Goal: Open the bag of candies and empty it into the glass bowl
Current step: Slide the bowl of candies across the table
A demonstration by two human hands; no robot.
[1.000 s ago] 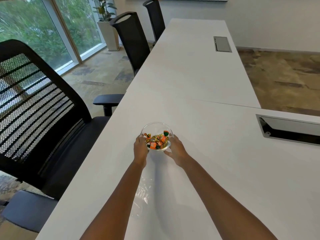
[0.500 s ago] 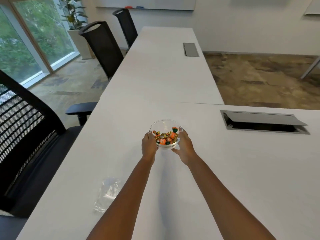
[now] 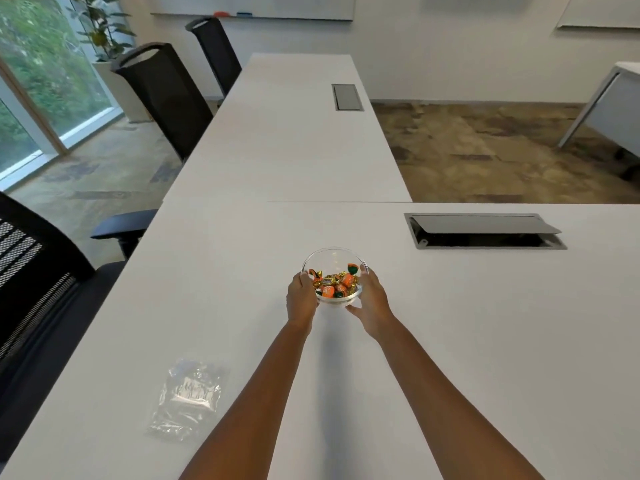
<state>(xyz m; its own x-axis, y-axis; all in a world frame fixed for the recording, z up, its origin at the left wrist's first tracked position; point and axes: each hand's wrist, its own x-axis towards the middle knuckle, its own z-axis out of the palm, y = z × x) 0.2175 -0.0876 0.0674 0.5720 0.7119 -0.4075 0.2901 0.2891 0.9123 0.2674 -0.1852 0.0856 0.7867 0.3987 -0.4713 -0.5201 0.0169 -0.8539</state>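
**A:** where's the glass bowl at?

**B:** out on the white table, left hand and right hand cupping its sides. Wrapped candies piled inside, orange, green and gold.

**A:** and the bag?

**B:** clear plastic bag lies flat, looks empty, near the table's left edge, well apart from the bowl. Open cable hatch off to the right.

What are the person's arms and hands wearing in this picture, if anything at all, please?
Nothing is worn that the view shows. The left hand and right hand are bare, with no gloves, rings or watch visible. Both forearms are bare too, with no sleeves reaching into the picture, and no bracelets or markings can be seen.
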